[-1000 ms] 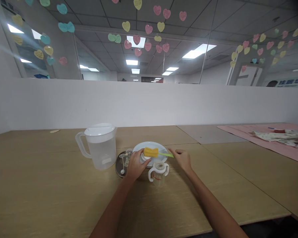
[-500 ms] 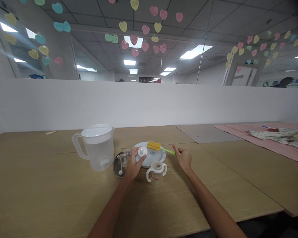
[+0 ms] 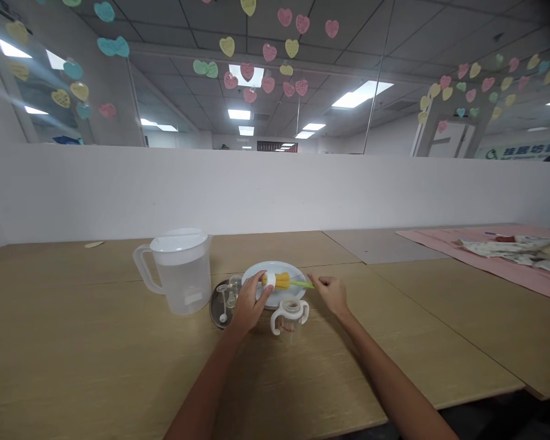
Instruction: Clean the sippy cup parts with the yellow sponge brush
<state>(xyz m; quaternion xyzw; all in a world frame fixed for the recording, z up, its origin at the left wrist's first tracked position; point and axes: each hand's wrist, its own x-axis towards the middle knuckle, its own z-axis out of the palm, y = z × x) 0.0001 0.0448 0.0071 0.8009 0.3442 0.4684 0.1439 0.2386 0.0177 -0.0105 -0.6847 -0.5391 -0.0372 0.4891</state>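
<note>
Between the thumb and fingers of my left hand (image 3: pixel 251 304) is a white ring-shaped cap (image 3: pixel 269 280). My right hand (image 3: pixel 330 293) is closed on the green handle of a brush (image 3: pixel 283 281), whose yellow sponge head meets the cap's opening. Both are over a pale round plate (image 3: pixel 275 266). In front of the plate stands a clear bottle (image 3: pixel 289 321) with two white side handles and an open top. Left of my left hand, a dark round dish (image 3: pixel 216 311) holds small clear parts (image 3: pixel 231 294) and a thin white-ended piece (image 3: pixel 222 305).
A large translucent pitcher (image 3: pixel 186 275) stands on the wooden table (image 3: pixel 96 342) at the left. At the far right, a pink cloth (image 3: pixel 444 244) carries folded fabric. A white wall (image 3: pixel 275 189) runs along the back edge.
The brush has moved left and its yellow head now meets the cap. My left hand has turned the cap toward the brush and shifted slightly right.
</note>
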